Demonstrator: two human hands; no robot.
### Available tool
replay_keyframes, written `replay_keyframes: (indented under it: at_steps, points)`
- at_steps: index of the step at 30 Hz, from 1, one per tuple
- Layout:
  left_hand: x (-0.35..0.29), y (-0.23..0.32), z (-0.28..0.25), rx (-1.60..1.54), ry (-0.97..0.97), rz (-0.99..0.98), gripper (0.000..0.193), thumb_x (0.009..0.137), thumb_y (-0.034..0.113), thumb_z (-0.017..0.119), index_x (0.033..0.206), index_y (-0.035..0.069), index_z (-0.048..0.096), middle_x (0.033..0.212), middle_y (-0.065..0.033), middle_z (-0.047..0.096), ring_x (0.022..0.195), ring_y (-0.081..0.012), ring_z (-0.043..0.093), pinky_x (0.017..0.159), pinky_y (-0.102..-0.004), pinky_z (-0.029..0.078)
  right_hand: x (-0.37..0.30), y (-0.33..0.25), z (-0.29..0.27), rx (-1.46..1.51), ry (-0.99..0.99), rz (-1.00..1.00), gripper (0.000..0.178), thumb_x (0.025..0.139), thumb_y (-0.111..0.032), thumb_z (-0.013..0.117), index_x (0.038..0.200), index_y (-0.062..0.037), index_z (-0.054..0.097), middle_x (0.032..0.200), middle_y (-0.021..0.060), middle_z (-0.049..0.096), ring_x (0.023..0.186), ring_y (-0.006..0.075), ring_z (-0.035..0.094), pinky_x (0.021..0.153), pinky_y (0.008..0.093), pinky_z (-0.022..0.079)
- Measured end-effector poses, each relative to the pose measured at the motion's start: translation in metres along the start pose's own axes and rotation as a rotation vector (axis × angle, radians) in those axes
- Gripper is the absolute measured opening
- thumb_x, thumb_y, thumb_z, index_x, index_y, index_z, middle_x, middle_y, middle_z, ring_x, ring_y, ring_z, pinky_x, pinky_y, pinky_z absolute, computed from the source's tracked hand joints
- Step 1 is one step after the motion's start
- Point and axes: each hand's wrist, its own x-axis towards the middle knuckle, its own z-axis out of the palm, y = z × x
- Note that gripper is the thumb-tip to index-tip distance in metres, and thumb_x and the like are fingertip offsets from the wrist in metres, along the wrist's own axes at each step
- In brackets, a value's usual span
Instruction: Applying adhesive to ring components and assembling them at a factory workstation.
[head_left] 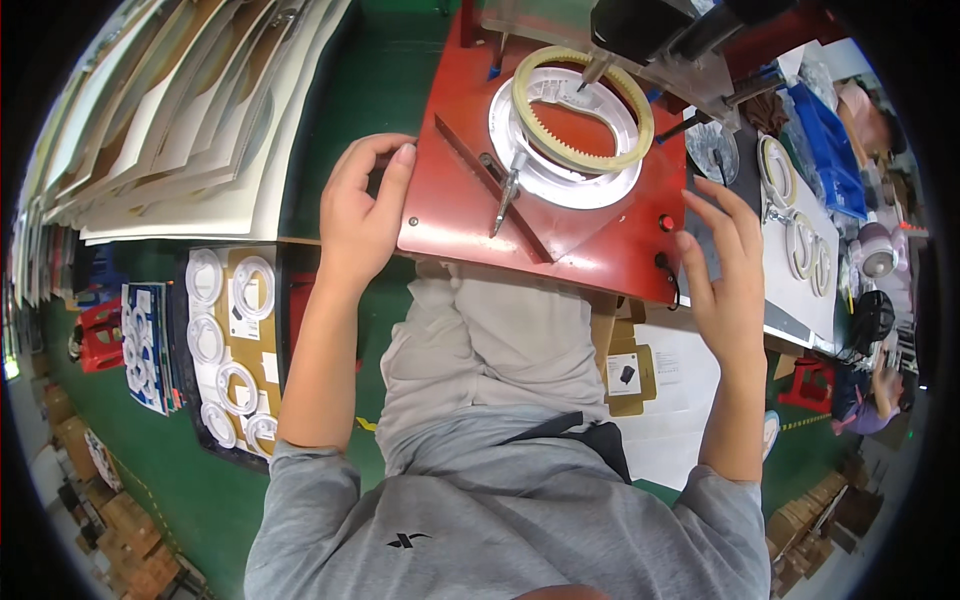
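Note:
A red machine plate (455,215) lies in front of me. On it rests a white plastic ring (590,190), with a cream toothed ring (640,120) over it, tilted. The machine's pointed tip (592,75) reaches down inside the toothed ring. A metal toggle clamp (509,190) stands beside the white ring. My left hand (365,205) is at the plate's left edge, fingers loosely bent and thumb apart, holding nothing visible. Beside the right edge, near a red button (666,223), my right hand (728,265) is open with its fingers spread.
On the left, large sheets (190,130) are stacked above a tray (270,390) of several white rings. Further rings (800,245) lie on the right-hand table, near a blue bin (828,150). A printed carton (630,380) lies below the plate. Another person (875,395) is at far right.

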Motion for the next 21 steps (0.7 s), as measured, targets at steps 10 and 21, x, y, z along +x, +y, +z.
replay_keyframes:
  at_steps: [10,21]
  points:
    - [0.008,0.019,-0.006,-0.195,0.017,-0.071,0.024,0.1,0.012,0.069,0.12,-0.001,0.067,0.11,-0.0071,0.069,0.101,-0.0134,0.066,0.092,-0.0272,0.052,0.021,-0.005,0.017,0.104,0.139,-0.125,0.02,0.094,-0.006,0.068,0.114,-0.0017,0.071,0.121,0.0124,0.069,0.114,0.0323,0.063,0.099,0.0413,0.048]
    - [-0.005,0.009,0.012,-0.255,0.004,-0.153,0.029,0.102,0.013,0.066,0.126,-0.002,0.062,0.116,-0.0104,0.067,0.106,-0.0154,0.065,0.096,-0.0289,0.051,-0.026,0.002,0.009,-0.131,-0.163,0.011,0.043,0.092,-0.016,0.072,0.133,-0.0046,0.066,0.142,0.0104,0.059,0.14,0.0358,0.046,0.114,0.0474,0.036]
